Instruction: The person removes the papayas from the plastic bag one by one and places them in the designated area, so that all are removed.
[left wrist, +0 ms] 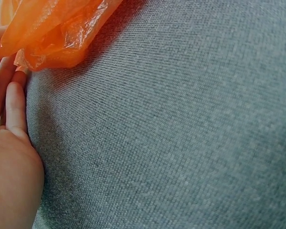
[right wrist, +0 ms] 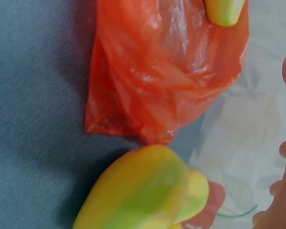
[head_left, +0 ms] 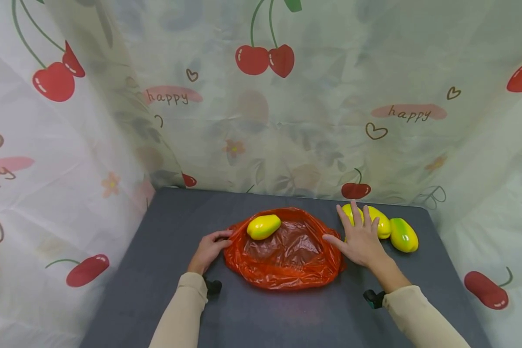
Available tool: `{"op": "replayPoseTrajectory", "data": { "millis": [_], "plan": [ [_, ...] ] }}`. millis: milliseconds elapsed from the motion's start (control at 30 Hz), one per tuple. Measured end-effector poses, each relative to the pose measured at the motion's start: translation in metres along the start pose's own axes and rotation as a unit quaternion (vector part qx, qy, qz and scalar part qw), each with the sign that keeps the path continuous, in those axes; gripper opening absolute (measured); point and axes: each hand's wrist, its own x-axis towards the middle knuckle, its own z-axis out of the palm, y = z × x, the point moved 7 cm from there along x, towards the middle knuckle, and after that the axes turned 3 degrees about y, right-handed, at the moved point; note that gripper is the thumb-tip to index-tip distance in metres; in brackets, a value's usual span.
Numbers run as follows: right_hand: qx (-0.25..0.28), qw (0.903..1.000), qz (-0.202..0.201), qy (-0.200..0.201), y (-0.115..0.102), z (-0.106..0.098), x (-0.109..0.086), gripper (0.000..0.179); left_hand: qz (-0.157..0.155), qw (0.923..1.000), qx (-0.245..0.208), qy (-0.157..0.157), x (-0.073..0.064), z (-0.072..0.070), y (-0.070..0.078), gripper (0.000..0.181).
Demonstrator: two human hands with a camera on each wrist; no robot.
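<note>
A red plastic bag (head_left: 282, 279) lies with its mouth spread wide, a glossy yellow, mango-shaped fruit (head_left: 264, 227) inside near the back left. My left hand (head_left: 209, 250) pinches the bag's left rim; in the left wrist view the orange-looking film (left wrist: 62, 45) passes between thumb and fingers. Beyond the bag's right side, my right hand (head_left: 362, 244) is spread over more yellow fruits (head_left: 383, 224), partly hiding them. One yellow-green fruit (head_left: 403, 235) lies rightmost. In the right wrist view a fruit (right wrist: 138, 191) sits beside the bag, apart from the visible fingers.
Dark grey cloth covers the table (head_left: 165, 217). A pale curtain (head_left: 313, 121) printed with cherries and "happy" stands behind it and along both sides. Each wrist wears a small dark device, one on the left (head_left: 214, 288) and one on the right (head_left: 373, 298).
</note>
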Motion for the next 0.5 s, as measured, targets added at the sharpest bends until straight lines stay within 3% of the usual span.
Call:
{"op": "replayPoseTrajectory", "data": {
  "millis": [500],
  "plan": [
    [-0.017,0.999,-0.039,-0.012,-0.04,0.0,0.011,0.099,0.001,1.0,-0.008,-0.004,-0.002,0.0,0.0,0.031]
  ]
}}
